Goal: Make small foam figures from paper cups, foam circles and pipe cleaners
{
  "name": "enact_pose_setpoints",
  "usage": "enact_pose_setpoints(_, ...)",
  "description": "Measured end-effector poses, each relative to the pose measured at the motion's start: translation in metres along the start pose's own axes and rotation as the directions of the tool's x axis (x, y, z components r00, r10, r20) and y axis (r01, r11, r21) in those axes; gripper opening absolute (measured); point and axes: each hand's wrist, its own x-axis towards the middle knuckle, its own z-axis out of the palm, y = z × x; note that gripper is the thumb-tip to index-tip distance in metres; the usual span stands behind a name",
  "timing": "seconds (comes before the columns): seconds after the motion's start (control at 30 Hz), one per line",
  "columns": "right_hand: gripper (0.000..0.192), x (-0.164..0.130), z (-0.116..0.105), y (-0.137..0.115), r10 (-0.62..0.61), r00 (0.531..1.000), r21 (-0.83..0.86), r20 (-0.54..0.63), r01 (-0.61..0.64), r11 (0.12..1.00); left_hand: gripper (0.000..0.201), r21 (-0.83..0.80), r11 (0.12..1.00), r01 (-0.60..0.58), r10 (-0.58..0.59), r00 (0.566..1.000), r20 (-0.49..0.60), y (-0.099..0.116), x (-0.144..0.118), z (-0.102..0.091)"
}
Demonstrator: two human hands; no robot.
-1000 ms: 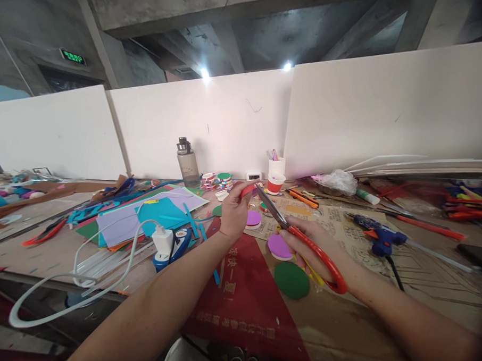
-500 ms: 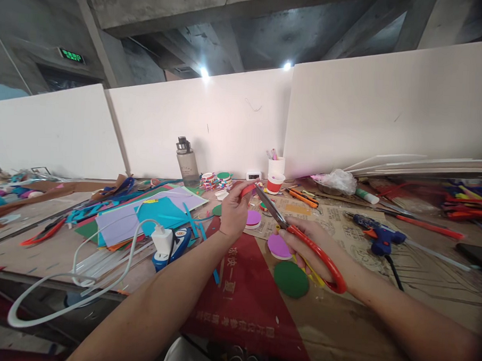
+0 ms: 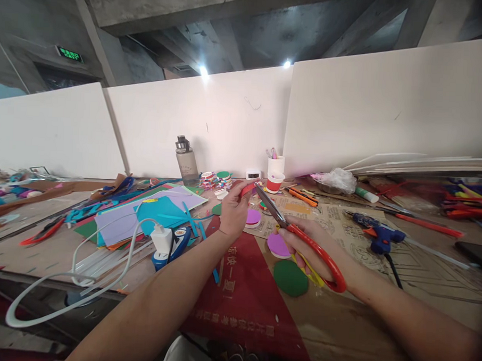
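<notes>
Two hands at frame centre, raised over the surface (image 3: 379, 309); left hand (image 3: 234, 212) pinches a small red piece (image 3: 247, 189) at its fingertips; right hand (image 3: 308, 246) closed through the red-handled scissors (image 3: 298, 237), blades parted, tips just beside the piece; purple disc (image 3: 277, 246) and green disc (image 3: 290, 278) lie beneath the right hand.

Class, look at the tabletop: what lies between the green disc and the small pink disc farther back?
In the head view, a larger purple disc lies between the green disc and the small pink disc, partly hidden by the right hand.
</notes>
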Motion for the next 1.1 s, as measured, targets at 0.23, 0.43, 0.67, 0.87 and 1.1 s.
enact_pose_setpoints(0.23,0.022,0.0004,-0.0003,-0.0003,-0.025,1.000,-0.025,-0.003,0.025,0.999,0.023,-0.026,0.999,0.030,-0.031,1.000,-0.007,-0.0010,-0.0001,0.0005)
enact_pose_setpoints(0.43,0.020,-0.0009,-0.0008,-0.0045,-0.040,0.999,-0.059,-0.012,0.039,0.997,0.023,-0.045,0.999,0.013,-0.013,1.000,0.004,0.0022,0.0002,0.0014)
enact_pose_setpoints(0.67,0.019,-0.0005,0.0004,0.0007,-0.032,0.999,-0.066,-0.025,0.030,0.997,0.022,-0.033,0.999,0.031,-0.031,1.000,0.001,0.0029,-0.0003,0.0018)
enact_pose_setpoints(0.87,0.016,0.0003,0.0026,0.0027,-0.016,0.999,-0.069,-0.052,0.012,0.998,0.024,-0.074,0.996,0.047,-0.046,0.999,0.019,0.0006,-0.0017,0.0031)
enact_pose_setpoints(1.1,0.014,0.0007,0.0015,0.0029,-0.025,0.999,-0.084,-0.047,0.021,0.996,0.025,-0.099,0.994,0.055,-0.052,0.998,0.028,0.0028,-0.0014,0.0036)
